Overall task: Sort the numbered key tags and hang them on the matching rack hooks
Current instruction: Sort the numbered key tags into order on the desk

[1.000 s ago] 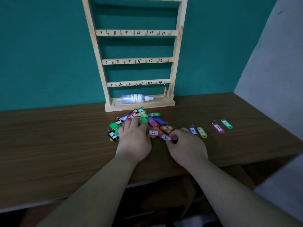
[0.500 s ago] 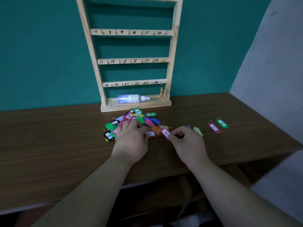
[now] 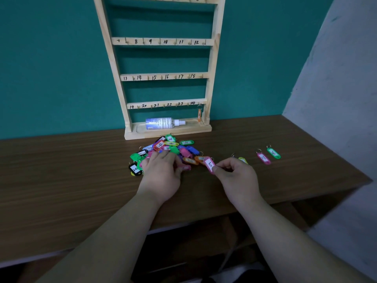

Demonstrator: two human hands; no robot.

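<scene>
Pinching a pink tag point(image 3: 210, 164) between the thumb and a finger of the right hand point(image 3: 237, 176), with its number 5 facing up. Holding it just beside the pile of tags point(image 3: 173, 148), low over the table point(image 3: 61, 170). Laying the left hand point(image 3: 163, 170) on the pile, fingers bent down over the tags. Not able to tell from here whether gripping one or only pressing.

Sorting right now, most likely, and not hanging yet. Lying off to the right, well apart from the pile: tag 11 point(image 3: 263, 158) and tag 16 point(image 3: 273, 153). Hanging on the rack point(image 3: 163, 77) so far: only an orange tag point(image 3: 199, 115), under 24.

Doing this step well, probably: reading the number first, then putting the 5 down flat, number up, to the left of those two, making a row going from small to big. Leaving a little gap, stopping the rings from tangling.

Or going straight to the rack: reaching up to the top rail point(image 3: 163, 0), finding the 5 there, holding the tag by its body and slipping the ring over the hook. Pressing the pile down with the left hand, stopping other tags from sliding away. Watching out for the spray bottle point(image 3: 161, 123) lying in the rack's base.
</scene>
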